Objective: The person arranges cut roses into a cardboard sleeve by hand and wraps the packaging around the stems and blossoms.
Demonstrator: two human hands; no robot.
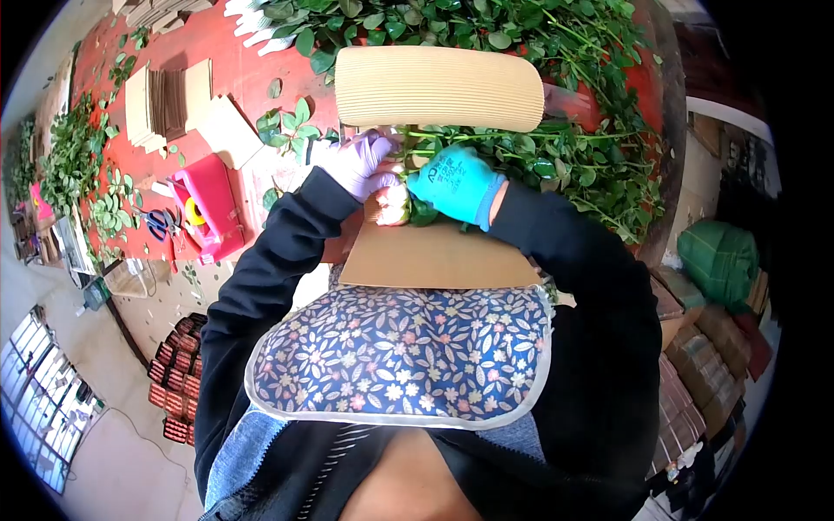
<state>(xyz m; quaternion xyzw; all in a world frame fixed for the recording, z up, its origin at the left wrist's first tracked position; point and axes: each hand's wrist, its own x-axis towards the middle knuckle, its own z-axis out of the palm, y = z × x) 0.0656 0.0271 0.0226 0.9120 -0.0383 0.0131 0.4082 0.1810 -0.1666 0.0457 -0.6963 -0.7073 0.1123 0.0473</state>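
Pale rose [393,208] lies at the eleven o'clock edge of cardboard sheet [439,259]. Fingers of left hand [354,167] and right hand [456,184] curl beside it — pinch hidden, cannot tell. Hazard: bruised petals — probable cause, over-tight squeezing.

Red table [246,74] under leafy stems [599,169], cardboard sheets [228,132].

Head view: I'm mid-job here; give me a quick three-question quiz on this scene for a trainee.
1. Which colour glove covers the right hand? (a) purple (b) teal (c) white
2. True or false: the pink box stands to the left of the left hand.
3. Fill in: beyond the hands, the tan roll has a ____ surface.

Key: 1. b; 2. true; 3. ribbed
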